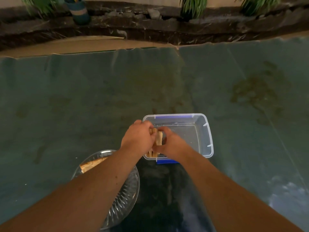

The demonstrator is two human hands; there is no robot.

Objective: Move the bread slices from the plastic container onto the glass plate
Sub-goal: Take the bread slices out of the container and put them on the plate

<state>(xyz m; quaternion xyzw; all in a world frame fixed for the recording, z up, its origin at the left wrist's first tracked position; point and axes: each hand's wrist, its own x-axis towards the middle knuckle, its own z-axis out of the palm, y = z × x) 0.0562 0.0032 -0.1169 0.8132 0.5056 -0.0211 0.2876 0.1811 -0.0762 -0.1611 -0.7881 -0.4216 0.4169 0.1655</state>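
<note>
A clear plastic container [204, 131] with blue clips sits on the green sheet, its right half bare. Both hands meet over its left end. My left hand [138, 137] and my right hand [168, 143] are closed together on upright bread slices [158, 138] standing on edge; more slices [152, 154] show below by the near-left wall. The glass plate [124, 196] lies to the near left, partly under my left forearm, with one toasted slice [91, 164] lying on it.
A green sheet [83, 97] covers the surface. A dark patch [160, 190] lies just in front of the container. Cardboard [83, 45], a dark stone ledge [167, 30], plants and a blue pot [79, 10] run along the far side.
</note>
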